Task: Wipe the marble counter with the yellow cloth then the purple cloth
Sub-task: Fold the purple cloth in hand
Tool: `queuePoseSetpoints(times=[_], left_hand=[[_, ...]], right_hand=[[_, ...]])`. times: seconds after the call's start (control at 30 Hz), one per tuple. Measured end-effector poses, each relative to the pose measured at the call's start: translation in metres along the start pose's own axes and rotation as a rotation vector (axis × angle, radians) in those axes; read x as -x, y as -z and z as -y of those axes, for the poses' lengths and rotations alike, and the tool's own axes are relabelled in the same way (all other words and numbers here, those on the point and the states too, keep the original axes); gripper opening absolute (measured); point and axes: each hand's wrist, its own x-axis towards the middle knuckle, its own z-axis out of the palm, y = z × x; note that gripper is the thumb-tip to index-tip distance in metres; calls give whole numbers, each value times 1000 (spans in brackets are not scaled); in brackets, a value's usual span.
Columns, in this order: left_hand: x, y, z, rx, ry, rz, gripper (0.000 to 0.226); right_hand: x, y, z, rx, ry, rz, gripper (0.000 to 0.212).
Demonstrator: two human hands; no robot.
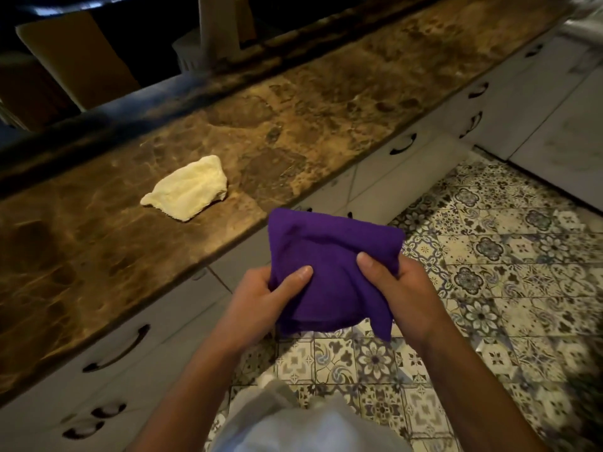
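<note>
Yellow cloth (187,188) lies let go on the marble counter (293,132), so that pass looks done; left hand (261,296) and right hand (396,288) both grasp the folded purple cloth (329,256) off the counter's edge, purple wipe not yet begun.

Both hands hold one cloth (326,256) above the floor (489,272), the left hand (261,298) at its left edge and the right hand (401,288) at its right edge, thumbs on top. The counter (293,125) runs to the left of and beyond the hands. A second cloth (187,189) lies on the counter, ahead and left of the left hand, well apart. Drawers (130,337) sit below the counter, left of the left hand.
</note>
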Motion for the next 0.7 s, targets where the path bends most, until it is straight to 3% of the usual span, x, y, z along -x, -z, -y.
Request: queuePoseSetpoints(times=[0.13, 0.27, 0.4, 0.47, 0.7], left_hand=[[-46, -5, -9, 40, -8, 14, 43], [-94, -8, -15, 134, -7, -12, 37], [-150, -3, -18, 250, 44, -63, 50], [-177, 3, -20, 252, 43, -73, 57], [-259, 35, -34, 144, 3, -136, 38]], right_hand=[[-36, 16, 10, 63, 15, -40, 30], [-77, 34, 19, 109, -39, 23, 33], [-124, 47, 21, 171, -74, 61, 36], [-151, 51, 26, 169, -66, 14, 30], [-260, 41, 49, 223, 10, -1, 15]])
